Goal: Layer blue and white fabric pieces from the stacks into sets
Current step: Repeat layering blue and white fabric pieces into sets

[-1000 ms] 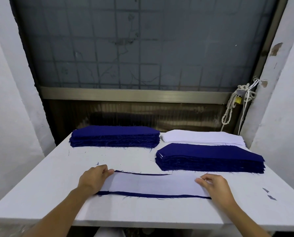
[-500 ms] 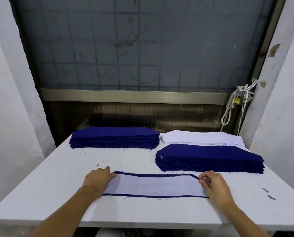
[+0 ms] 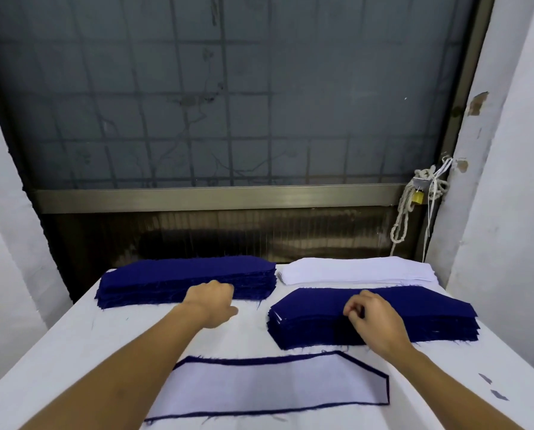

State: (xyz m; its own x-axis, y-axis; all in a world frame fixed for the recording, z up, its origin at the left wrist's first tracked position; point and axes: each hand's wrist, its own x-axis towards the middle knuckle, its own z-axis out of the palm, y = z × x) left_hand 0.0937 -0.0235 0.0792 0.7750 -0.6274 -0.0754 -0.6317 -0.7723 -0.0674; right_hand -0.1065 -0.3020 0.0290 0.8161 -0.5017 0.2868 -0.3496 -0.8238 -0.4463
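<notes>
A white fabric piece laid on a blue piece point(image 3: 271, 387) lies flat at the table's near edge, a blue border showing around it. My left hand point(image 3: 211, 301) reaches to the front edge of the left blue stack point(image 3: 153, 279). Its fingers are curled against the stack and their tips are hidden. My right hand point(image 3: 372, 321) hovers over the right blue stack point(image 3: 430, 308), fingers curled toward the thumb with nothing visible between them. Thin white layers show at that stack's left edge. A white stack point(image 3: 355, 270) sits behind it.
The white table point(image 3: 73, 352) fills the space between white walls, with a dark window and metal sill behind the stacks. A rope and padlock point(image 3: 417, 197) hang at the back right. Two small blue scraps point(image 3: 493, 387) lie near the right edge.
Both hands have let go of the layered piece and moved away from me to the stacks, left to the left blue stack, right over the right one. The camera has tilted closer.
</notes>
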